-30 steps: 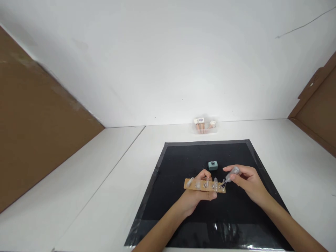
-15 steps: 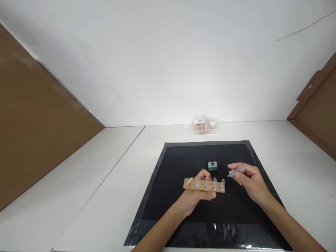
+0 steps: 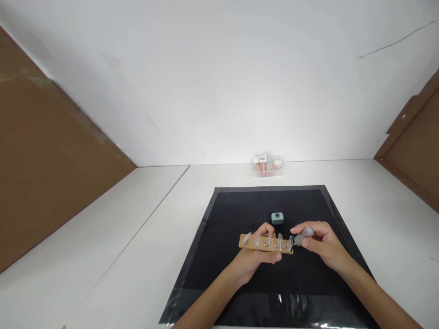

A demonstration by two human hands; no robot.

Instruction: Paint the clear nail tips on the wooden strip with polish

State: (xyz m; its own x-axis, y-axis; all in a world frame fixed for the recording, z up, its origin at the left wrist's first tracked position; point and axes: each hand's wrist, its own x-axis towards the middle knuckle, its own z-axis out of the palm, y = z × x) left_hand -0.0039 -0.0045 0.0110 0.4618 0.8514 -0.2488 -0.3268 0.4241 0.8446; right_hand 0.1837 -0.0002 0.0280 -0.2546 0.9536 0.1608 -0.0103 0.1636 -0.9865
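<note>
My left fingers (image 3: 265, 228) clamp a flat tan strip (image 3: 262, 248) bearing five clear plastic tips (image 3: 280, 242); a squarish teal bottle (image 3: 277, 219) stands beyond. Beside the rightmost tip, a grey cylindrical applicator (image 3: 303, 235) sits gripped in my right fingers (image 3: 307, 225). That tip seems underway; which are finished, I can't tell.

1. Clear plastic open box (image 3: 280, 172), small, rectangular, just rt of ctr, near wall; holds pinkish-tan sticks (image 3: 264, 168) w/ white blocky tops, two side by side on its L, one tilted on its rt.
2. Black rect. mat (image 3: 233, 212), lower ctr to lower rt, w/ shiny border strips; glare along bottom edge.
3. White tabletop (image 3: 103, 246), lower L thru lower rt; thin dark seam (image 3: 163, 199) runs diag., L of mat.
4. White wall (image 3: 219, 82), upper ctr; thin dark wavy line (image 3: 396, 44), upper rt.
5. Brown flat panels: one L (image 3: 51, 160), one far rt (image 3: 418, 146).
</note>
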